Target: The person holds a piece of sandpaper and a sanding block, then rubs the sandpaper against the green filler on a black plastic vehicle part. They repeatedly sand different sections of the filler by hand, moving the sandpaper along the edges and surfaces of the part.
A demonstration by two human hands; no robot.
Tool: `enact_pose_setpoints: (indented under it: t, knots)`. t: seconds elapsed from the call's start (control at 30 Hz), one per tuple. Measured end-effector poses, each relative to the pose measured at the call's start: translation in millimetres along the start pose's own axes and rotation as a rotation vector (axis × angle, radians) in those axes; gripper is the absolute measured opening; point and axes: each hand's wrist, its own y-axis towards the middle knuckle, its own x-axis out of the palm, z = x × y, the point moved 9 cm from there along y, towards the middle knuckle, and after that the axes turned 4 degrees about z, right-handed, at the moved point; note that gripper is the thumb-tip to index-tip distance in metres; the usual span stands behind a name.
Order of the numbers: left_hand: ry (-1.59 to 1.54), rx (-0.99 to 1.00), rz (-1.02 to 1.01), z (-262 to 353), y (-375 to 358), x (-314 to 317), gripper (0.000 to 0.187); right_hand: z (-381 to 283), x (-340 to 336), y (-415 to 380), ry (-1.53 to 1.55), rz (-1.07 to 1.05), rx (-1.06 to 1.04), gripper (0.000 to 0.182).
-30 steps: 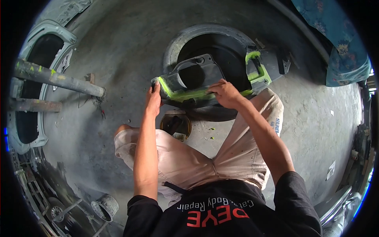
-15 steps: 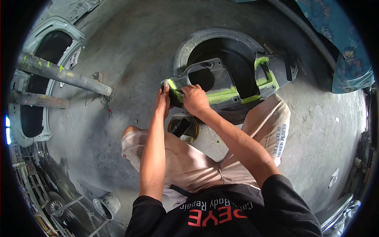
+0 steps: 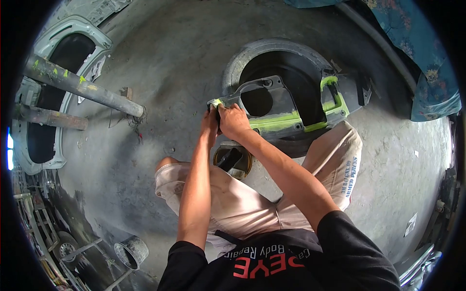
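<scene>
A dark grey car trim panel (image 3: pixel 284 93) with openings lies across a tyre (image 3: pixel 236 63) on the floor. Bands of yellow-green filler (image 3: pixel 274 121) run along its near edge and right end. At the panel's left end my left hand (image 3: pixel 209 124) grips the edge from the near side, thumb up. Close beside it, my right hand (image 3: pixel 234 120) presses on the panel's surface with the fingers curled down. Whatever lies under those fingers is hidden. Between my knees and the panel stands a round tin (image 3: pixel 245 167) with a black object (image 3: pixel 229 159) in it.
Two pipe-like posts (image 3: pixel 87 87) reach in from the left, before a pale car door panel (image 3: pixel 60 104). A bucket (image 3: pixel 131 253) lies tipped at lower left near metal racks. Blue patterned cloth (image 3: pixel 427 72) hangs at upper right.
My right hand has slid left along the panel, up against my left hand. The whole view has shifted slightly, so the panel and tyre appear further right and lower.
</scene>
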Motion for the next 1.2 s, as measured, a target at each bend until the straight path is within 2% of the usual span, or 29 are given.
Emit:
enact_pose_setpoints:
  t: [0.13,0.27,0.4,0.53,0.6,0.73,0.8,0.9,0.93,1.0,1.13,1.2]
  knots:
    - [0.075,-0.028,0.011,-2,-5,-6,0.045,-4,-15,-35,-0.047,-0.082,-0.030,0.026]
    - [0.055,0.008,0.054,3,-7,-4,0.047,-7,-11,-12,-0.037,-0.124,-0.006,0.029]
    - [-0.004,0.000,-0.061,-6,0,-3,0.047,-8,-5,-2,-0.050,-0.055,-0.027,0.035]
    - [-0.068,-0.037,0.037,-12,6,-7,0.040,-10,-13,-33,-0.160,-0.163,-0.067,0.036]
    - [0.021,-0.028,-0.022,-10,8,-3,0.038,-14,-23,-20,-0.070,-0.094,-0.086,0.025]
    - [0.083,-0.004,-0.015,-4,3,-3,0.043,-6,-12,5,0.016,-0.026,-0.068,0.031]
    - [0.049,-0.043,0.011,-11,7,-5,0.042,-1,-14,-11,0.014,-0.056,-0.062,0.032]
    - [0.071,0.004,0.052,-1,-2,-3,0.042,-5,-17,-25,-0.095,-0.223,-0.077,0.030]
    - [0.070,0.004,0.052,0,-3,-2,0.042,-4,-9,-17,-0.096,-0.223,-0.077,0.030]
    - [0.071,-0.019,0.018,1,-3,1,0.043,-9,-10,5,-0.047,-0.058,-0.089,0.030]
    - [0.046,-0.011,0.003,-3,-2,3,0.044,-4,-10,-5,-0.033,-0.121,-0.069,0.030]
    - [-0.028,0.013,0.093,-3,0,-2,0.043,-1,-17,-19,-0.057,-0.153,-0.092,0.029]
